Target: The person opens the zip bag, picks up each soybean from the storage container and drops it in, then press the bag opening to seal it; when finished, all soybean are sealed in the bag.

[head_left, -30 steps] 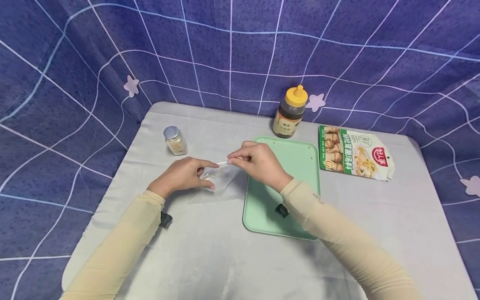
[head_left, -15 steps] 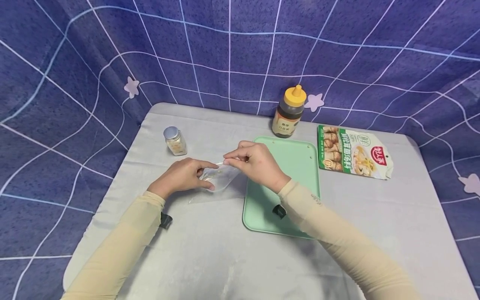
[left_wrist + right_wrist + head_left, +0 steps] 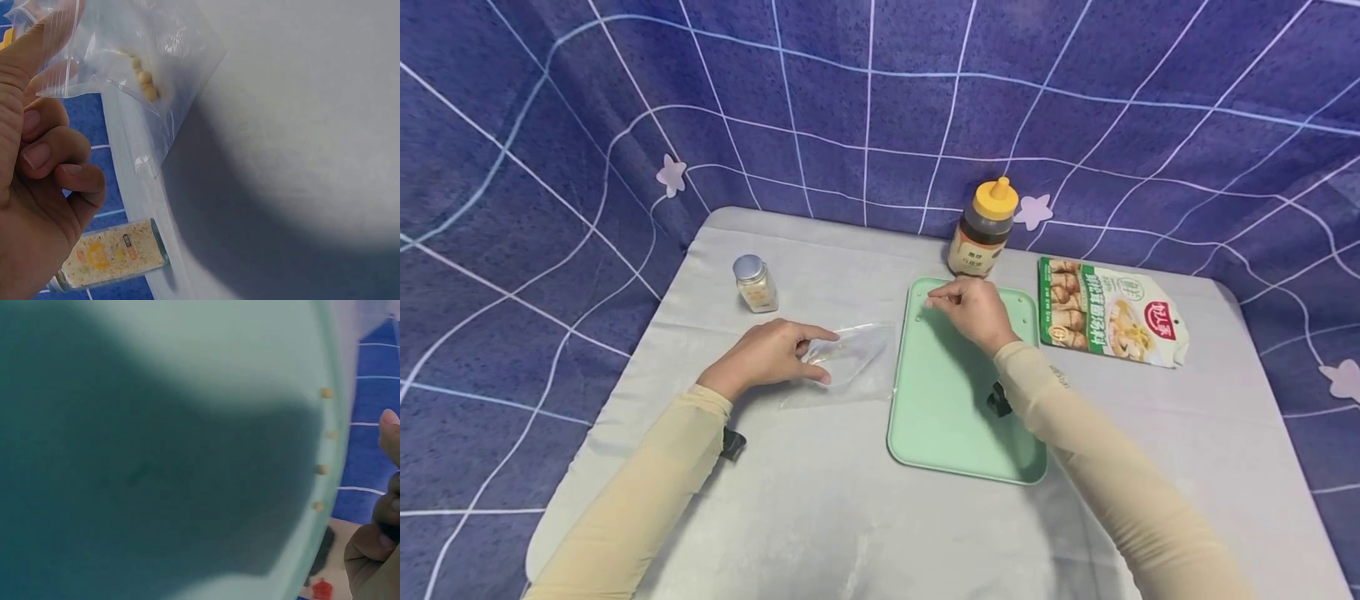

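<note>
With thumb and fingers curled at its mouth, my left hand (image 3: 767,354) holds a clear zip bag (image 3: 857,358) low on the table. Inside it, the left wrist view shows several small round beige soybeans (image 3: 145,77). My right hand (image 3: 976,312) is over the far part of a green tray (image 3: 947,417), its fingertips drawn together; whether a soybean is between them cannot be seen. In the right wrist view, several soybeans (image 3: 322,469) lie in a row along the tray's edge, and part of that hand (image 3: 378,550) shows at the right.
A silver-capped glass jar (image 3: 756,285) stands left of the bag. Behind the tray is a dark bottle with a yellow cap (image 3: 983,229). To the tray's right lies a green and white food packet (image 3: 1112,312). A blue curtain (image 3: 850,108) hangs along the back.
My right hand has left the zip bag's mouth and moved right, over the far part of the tray. The left hand stays at the bag.
</note>
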`<state>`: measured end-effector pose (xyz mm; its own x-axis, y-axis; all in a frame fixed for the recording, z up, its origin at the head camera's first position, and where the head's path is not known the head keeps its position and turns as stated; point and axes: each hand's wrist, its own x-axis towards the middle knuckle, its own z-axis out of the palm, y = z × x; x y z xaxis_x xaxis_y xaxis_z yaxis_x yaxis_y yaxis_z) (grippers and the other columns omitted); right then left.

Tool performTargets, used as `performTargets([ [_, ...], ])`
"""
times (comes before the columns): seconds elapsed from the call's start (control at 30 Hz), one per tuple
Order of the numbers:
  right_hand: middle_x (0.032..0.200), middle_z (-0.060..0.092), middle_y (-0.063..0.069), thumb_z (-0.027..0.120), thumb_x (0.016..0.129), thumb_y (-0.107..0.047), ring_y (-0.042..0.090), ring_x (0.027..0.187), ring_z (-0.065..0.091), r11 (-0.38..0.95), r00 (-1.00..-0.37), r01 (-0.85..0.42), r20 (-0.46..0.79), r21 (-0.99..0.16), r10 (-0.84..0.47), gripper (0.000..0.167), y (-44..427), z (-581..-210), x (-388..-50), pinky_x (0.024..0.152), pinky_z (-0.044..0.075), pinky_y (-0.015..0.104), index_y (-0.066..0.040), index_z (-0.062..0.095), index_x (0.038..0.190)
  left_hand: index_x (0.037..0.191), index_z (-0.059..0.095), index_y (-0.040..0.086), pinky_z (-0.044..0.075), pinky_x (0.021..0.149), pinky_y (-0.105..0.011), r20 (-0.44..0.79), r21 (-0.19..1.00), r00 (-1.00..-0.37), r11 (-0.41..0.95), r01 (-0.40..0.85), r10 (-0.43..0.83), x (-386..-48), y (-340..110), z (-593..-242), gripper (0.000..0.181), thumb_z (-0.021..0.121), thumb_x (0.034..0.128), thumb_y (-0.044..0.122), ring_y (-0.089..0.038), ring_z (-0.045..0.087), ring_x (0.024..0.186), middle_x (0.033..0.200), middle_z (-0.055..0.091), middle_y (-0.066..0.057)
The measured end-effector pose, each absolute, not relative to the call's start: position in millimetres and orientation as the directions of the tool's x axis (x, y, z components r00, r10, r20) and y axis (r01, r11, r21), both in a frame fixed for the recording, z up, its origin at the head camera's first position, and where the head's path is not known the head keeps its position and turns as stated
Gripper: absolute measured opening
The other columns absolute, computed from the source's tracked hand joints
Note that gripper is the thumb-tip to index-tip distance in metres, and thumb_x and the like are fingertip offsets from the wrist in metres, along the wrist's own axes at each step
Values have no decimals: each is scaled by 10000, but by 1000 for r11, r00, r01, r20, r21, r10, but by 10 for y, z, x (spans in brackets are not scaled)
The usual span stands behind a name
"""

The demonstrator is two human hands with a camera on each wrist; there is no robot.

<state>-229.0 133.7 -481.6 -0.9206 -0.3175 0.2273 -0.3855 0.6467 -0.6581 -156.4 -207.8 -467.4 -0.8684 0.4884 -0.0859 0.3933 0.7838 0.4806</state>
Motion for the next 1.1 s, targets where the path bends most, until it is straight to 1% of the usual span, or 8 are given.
performTargets([
  [0.17, 906, 742, -40, 813, 892, -224, 103, 770, 624, 672, -923, -351, 119, -652, -367, 117, 1340, -4992, -2300, 671, 488, 322, -148, 836, 978, 1286, 722, 281, 360, 557, -332, -82, 489, -864, 775, 399, 497, -1564, -2059, -4685, 649, 893, 711, 527, -75, 387, 573, 662, 464, 107],
  [0.4, 885, 729, -65, 819, 883, -242, 119, 828, 641, 713, -910, -355, 50, -604, -411, 82, 1274, -5027, -2264, 736, 518, 350, -189, 841, 943, 1282, 726, 277, 361, 548, -334, -81, 485, -862, 776, 404, 500, -1564, -2045, -4699, 646, 897, 709, 520, -76, 395, 575, 658, 460, 118],
  [0.53, 873, 732, -68, 808, 894, -234, 115, 817, 647, 721, -907, -362, 46, -591, -418, 73, 1268, -5032, -2250, 937, 481, 367, -181, 838, 935, 1280, 725, 283, 364, 550, -332, -82, 482, -860, 775, 408, 503, -1566, -2038, -4713, 647, 892, 707, 532, -75, 402, 585, 660, 459, 121],
  [0.63, 849, 719, -85, 807, 897, -238, 92, 769, 626, 702, -902, -386, 85, -599, -423, 77, 1258, -5021, -2239, 891, 491, 348, -179, 836, 938, 1280, 726, 278, 365, 546, -333, -80, 479, -856, 773, 416, 510, -1570, -2033, -4723, 647, 889, 709, 536, -76, 403, 586, 664, 463, 122],
  [0.73, 759, 658, -66, 807, 899, -218, 105, 675, 545, 643, -888, -431, 169, -633, -429, 92, 1206, -4928, -2207, 634, 458, 329, -155, 835, 960, 1279, 727, 279, 363, 543, -335, -79, 477, -855, 772, 420, 513, -1578, -2031, -4729, 642, 885, 714, 540, -78, 400, 582, 666, 468, 120],
  [0.77, 733, 632, -58, 806, 900, -207, 114, 651, 520, 614, -880, -450, 203, -648, -430, 97, 1173, -4871, -2188, 606, 435, 323, -141, 834, 966, 1278, 727, 282, 363, 542, -336, -78, 477, -855, 772, 419, 512, -1581, -2032, -4729, 641, 885, 714, 543, -79, 400, 580, 666, 470, 119],
  [0.9, 681, 557, -36, 818, 885, -166, 132, 615, 480, 471, -827, -538, 329, -699, -457, 123, 974, -4565, -2054, 574, 393, 295, -87, 828, 979, 1272, 729, 287, 361, 531, -336, -75, 476, -859, 775, 416, 507, -1590, -2041, -4725, 637, 887, 711, 544, -81, 397, 565, 660, 474, 114],
  [1.1, 675, 528, -78, 831, 868, -154, 103, 608, 474, 271, -747, -609, 423, -745, -514, 116, 668, -4186, -1775, 559, 380, 259, -118, 835, 979, 1278, 726, 262, 355, 520, -334, -90, 477, -858, 778, 410, 506, -1592, -2052, -4717, 648, 888, 715, 537, -83, 397, 553, 647, 473, 105],
])
